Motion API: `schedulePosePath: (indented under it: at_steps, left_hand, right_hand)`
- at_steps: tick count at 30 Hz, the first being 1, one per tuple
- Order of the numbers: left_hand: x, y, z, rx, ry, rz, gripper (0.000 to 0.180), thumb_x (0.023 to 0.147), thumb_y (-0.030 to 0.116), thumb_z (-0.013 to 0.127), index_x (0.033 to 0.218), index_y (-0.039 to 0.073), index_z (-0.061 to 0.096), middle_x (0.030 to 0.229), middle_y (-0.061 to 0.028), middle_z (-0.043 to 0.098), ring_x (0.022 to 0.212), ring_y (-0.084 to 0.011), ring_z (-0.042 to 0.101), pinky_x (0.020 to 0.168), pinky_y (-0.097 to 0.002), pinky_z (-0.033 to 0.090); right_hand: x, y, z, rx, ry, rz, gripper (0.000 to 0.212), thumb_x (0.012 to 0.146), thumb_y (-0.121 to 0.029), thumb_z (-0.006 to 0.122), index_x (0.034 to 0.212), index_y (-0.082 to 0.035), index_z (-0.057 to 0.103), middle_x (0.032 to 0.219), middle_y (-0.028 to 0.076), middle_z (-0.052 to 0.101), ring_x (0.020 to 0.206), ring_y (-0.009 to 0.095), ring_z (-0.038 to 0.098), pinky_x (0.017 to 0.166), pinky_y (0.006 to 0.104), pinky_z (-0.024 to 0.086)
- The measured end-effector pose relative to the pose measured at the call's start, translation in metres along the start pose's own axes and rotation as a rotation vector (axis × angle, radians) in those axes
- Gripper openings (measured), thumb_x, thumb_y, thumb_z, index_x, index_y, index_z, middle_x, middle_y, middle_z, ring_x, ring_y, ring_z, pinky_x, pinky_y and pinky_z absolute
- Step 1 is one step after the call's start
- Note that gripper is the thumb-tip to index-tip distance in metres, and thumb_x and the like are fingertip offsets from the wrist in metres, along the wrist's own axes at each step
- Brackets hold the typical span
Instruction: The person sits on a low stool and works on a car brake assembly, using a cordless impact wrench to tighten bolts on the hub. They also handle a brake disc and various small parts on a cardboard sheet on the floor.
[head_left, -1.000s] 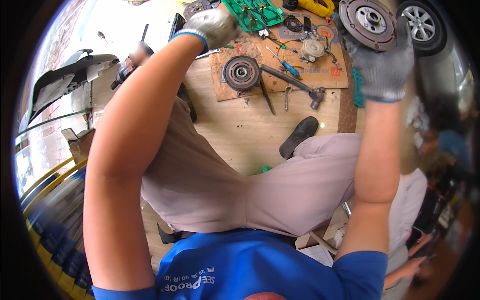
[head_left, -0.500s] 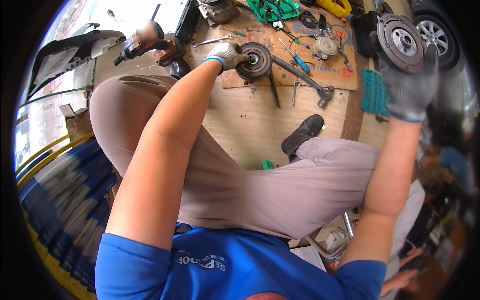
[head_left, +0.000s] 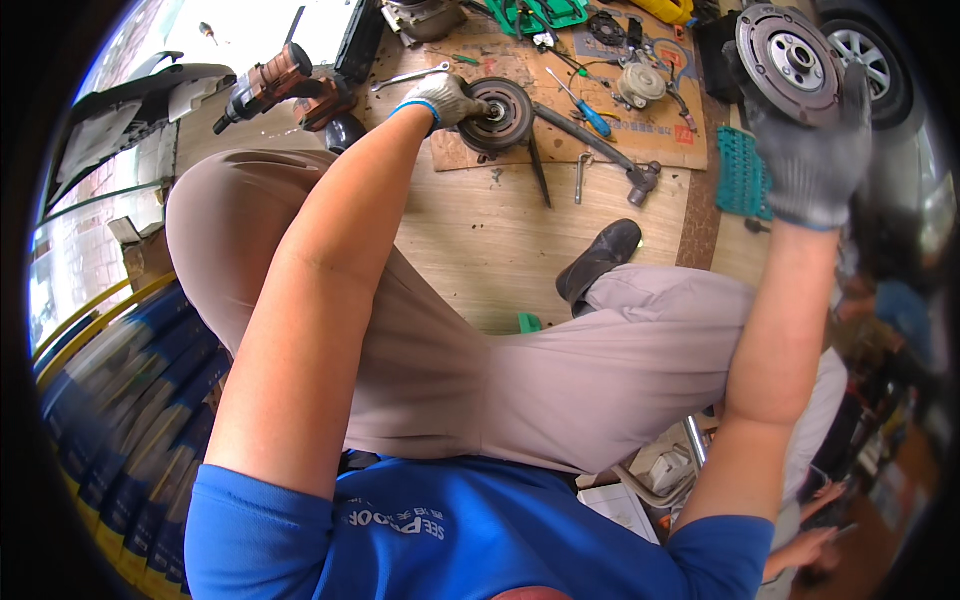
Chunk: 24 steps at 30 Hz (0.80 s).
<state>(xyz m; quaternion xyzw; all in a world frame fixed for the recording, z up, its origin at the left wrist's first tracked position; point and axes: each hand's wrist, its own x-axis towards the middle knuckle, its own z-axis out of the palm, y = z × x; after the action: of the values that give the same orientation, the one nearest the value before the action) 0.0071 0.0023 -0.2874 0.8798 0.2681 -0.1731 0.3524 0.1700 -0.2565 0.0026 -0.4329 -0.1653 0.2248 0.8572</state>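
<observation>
A pale work glove with a blue cuff covers my left hand [head_left: 442, 100], which is closed at the rim of a dark round pulley [head_left: 514, 118]. Its finger or thumb reaches in toward the pulley's hub. At the upper right, my right hand [head_left: 815, 165], in a grey glove smeared by motion, holds up a round metal clutch plate [head_left: 765, 62] with a hub and holes at its centre. The plate is tilted, face toward me. Beside the pulley a hammer [head_left: 643, 182] lies on the floor and cardboard, and a dark pointed tool [head_left: 540, 180] sticks out below it.
The cardboard [head_left: 455, 155] carries a wrench [head_left: 412, 77], a blue screwdriver [head_left: 597, 122], a small motor-like part [head_left: 640, 85] and a green tray [head_left: 555, 12]. Left lies a cordless drill [head_left: 270, 80]; right, a teal tool case [head_left: 742, 175] and a car wheel [head_left: 862, 68]. Another person's hands [head_left: 810, 548] show lower right.
The whole view has shifted a little. My right hand has raised the clutch plate slightly. My left hand keeps its place at the pulley.
</observation>
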Motion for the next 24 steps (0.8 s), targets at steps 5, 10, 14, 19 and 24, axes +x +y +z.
schedulePosePath:
  at_steps: [5,10,14,19,24]
  left_hand:
    - [0.0,0.0,-0.002,-0.006,-0.002,-0.008,0.061,0.084,0.05,0.079,0.113,-0.004,0.073,0.105,-0.0218,0.076,0.097,-0.0312,0.071,0.092,-0.0387,0.053]
    - [-0.005,-0.003,-0.002,-0.153,-0.033,-0.008,0.061,0.084,0.047,0.08,0.117,-0.003,0.073,0.108,-0.018,0.076,0.1,-0.0266,0.07,0.094,-0.0368,0.052]
    - [-0.013,-0.01,-0.003,-0.5,-0.035,0.016,0.048,0.088,0.029,0.079,0.124,-0.003,0.071,0.111,-0.0118,0.076,0.104,-0.0186,0.067,0.097,-0.0332,0.051]
    - [-0.015,0.014,-0.008,-0.516,0.051,0.126,0.041,0.091,0.022,0.078,0.127,0.004,0.071,0.11,-0.0101,0.076,0.1,-0.0174,0.068,0.094,-0.0318,0.053]
    - [-0.021,0.012,-0.004,0.085,0.117,0.274,0.03,0.086,0.025,0.071,0.114,0.013,0.076,0.134,-0.0189,0.067,0.114,-0.0351,0.069,0.1,-0.0414,0.054]
  right_hand:
    - [-0.001,0.002,-0.005,-0.029,-0.156,-0.001,0.05,0.105,-0.045,0.053,0.12,0.001,0.065,0.112,0.016,0.074,0.102,0.031,0.072,0.092,0.0451,0.06]
    - [-0.004,-0.001,-0.006,-0.039,-0.142,0.035,0.049,0.105,-0.045,0.053,0.118,0.0,0.066,0.109,0.015,0.074,0.099,0.031,0.073,0.088,0.0454,0.061]
    - [-0.005,0.003,-0.007,-0.115,-0.114,-0.076,0.049,0.105,-0.046,0.053,0.117,0.0,0.066,0.107,0.015,0.075,0.097,0.03,0.074,0.085,0.046,0.062]
    - [-0.003,-0.018,-0.016,-0.016,-0.266,0.076,0.052,0.104,-0.048,0.055,0.116,0.001,0.066,0.104,0.017,0.074,0.092,0.033,0.074,0.079,0.0463,0.063]
    - [-0.008,-0.011,-0.008,0.011,-0.115,0.022,0.048,0.103,-0.047,0.055,0.114,-0.001,0.066,0.106,0.017,0.072,0.098,0.033,0.072,0.085,0.0486,0.061]
